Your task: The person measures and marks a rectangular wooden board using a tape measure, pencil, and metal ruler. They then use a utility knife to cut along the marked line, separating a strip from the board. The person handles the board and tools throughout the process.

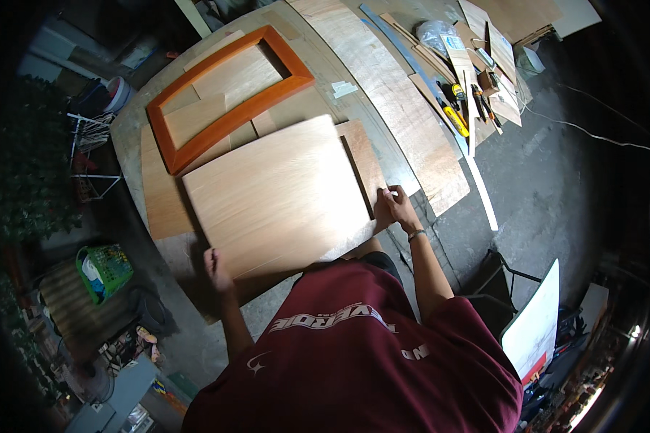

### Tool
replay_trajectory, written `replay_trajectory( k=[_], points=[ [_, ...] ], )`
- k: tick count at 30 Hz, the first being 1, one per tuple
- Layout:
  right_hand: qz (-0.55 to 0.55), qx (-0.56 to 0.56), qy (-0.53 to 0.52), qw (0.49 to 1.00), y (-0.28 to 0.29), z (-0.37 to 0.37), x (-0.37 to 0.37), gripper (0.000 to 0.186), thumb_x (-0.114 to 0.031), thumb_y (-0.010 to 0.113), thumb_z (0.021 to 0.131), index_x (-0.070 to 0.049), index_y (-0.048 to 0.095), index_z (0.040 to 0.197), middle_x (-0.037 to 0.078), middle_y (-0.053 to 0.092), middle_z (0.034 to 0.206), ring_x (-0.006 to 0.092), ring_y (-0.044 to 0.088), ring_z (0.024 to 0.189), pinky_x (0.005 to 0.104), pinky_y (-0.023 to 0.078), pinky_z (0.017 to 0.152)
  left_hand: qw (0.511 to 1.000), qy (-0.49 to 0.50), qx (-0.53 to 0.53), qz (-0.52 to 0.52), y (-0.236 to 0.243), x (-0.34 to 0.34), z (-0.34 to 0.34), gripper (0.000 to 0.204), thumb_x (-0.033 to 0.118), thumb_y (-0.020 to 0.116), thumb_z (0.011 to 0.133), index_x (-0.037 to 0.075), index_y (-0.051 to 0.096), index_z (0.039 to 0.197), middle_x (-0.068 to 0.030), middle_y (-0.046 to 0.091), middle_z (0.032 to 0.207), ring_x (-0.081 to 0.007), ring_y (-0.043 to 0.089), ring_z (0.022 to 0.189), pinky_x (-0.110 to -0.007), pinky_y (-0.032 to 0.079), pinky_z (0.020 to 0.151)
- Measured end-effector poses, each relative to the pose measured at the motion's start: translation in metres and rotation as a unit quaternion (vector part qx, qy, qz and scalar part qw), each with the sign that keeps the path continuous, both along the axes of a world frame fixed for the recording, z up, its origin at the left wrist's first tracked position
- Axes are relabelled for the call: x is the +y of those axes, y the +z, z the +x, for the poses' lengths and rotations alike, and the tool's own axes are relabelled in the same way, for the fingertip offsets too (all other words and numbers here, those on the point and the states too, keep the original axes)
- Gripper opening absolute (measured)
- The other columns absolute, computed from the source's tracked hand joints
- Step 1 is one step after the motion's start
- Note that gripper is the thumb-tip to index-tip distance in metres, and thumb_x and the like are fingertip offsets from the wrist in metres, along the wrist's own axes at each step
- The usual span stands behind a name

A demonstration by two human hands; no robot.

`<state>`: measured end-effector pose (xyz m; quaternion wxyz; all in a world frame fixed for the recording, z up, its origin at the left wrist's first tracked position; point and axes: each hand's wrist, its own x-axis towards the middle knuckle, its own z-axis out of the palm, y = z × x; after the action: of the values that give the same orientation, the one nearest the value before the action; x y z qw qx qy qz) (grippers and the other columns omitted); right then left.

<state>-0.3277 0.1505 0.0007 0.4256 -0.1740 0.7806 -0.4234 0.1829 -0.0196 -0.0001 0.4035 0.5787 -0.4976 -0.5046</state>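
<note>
A pale plywood panel lies in front of me, tilted a little, over other thin sheets. At its near left corner my left hand is closed on the edge, slightly blurred. My right hand pinches the right edge of a browner plywood sheet, which shows from under the panel beyond a dark gap. Most of that sheet is hidden by the panel. Just past the panel's far edge rests an orange-brown wooden frame, with bare sheets visible through its opening.
A long plywood strip runs along the table's right side. Beyond it lie a yellow utility knife, a tape measure, and several wood offcuts. A green basket stands at lower left, and a white board leans at lower right.
</note>
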Motion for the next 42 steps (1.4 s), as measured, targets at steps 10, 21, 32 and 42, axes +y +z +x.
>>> replay_trajectory(
  k=[10,21,32,42],
  points=[
    [-0.129,-0.112,0.025,0.985,0.005,0.021,-0.017,0.023,-0.030,0.055,0.109,-0.009,0.058,0.103,-0.007,0.049,0.076,0.0025,0.044,0.069,0.0219,0.037,0.059,0.955,0.117,-0.264,-0.073,-0.052,0.086,0.232,0.057,0.031,0.074,0.089,-0.002,0.055,0.132,-0.0256,0.057,0.129,-0.0402,0.060,0.114,-0.048,0.051,0.095],
    [-0.239,-0.134,-0.160,0.948,-0.001,0.010,0.023,0.022,-0.027,0.051,0.110,-0.009,0.063,0.103,-0.008,0.057,0.092,0.0028,0.048,0.085,0.0227,0.042,0.077,0.958,0.285,0.022,0.038,-0.037,0.131,0.143,0.057,0.040,0.054,0.105,-0.007,0.049,0.138,-0.0199,0.056,0.134,-0.0288,0.061,0.116,-0.045,0.059,0.093],
    [-0.315,-0.394,-0.149,0.851,-0.014,0.158,-0.065,0.034,-0.021,0.050,0.109,-0.014,0.049,0.143,0.001,0.061,0.130,0.0161,0.056,0.121,0.0367,0.043,0.108,0.861,0.220,-0.459,-0.017,-0.001,0.082,0.069,0.045,0.028,0.057,0.102,-0.002,0.058,0.136,-0.0230,0.067,0.122,-0.0412,0.066,0.112,-0.050,0.054,0.097],
    [0.052,-0.168,0.272,0.946,-0.011,0.156,-0.077,0.032,-0.033,0.054,0.108,-0.003,0.064,0.110,0.004,0.067,0.081,0.0142,0.067,0.070,0.0324,0.056,0.066,0.964,0.027,-0.234,-0.124,-0.007,0.043,-0.055,0.032,0.018,0.070,0.096,0.004,0.059,0.122,-0.0124,0.066,0.101,-0.0274,0.065,0.094,-0.038,0.053,0.086]
  ],
)
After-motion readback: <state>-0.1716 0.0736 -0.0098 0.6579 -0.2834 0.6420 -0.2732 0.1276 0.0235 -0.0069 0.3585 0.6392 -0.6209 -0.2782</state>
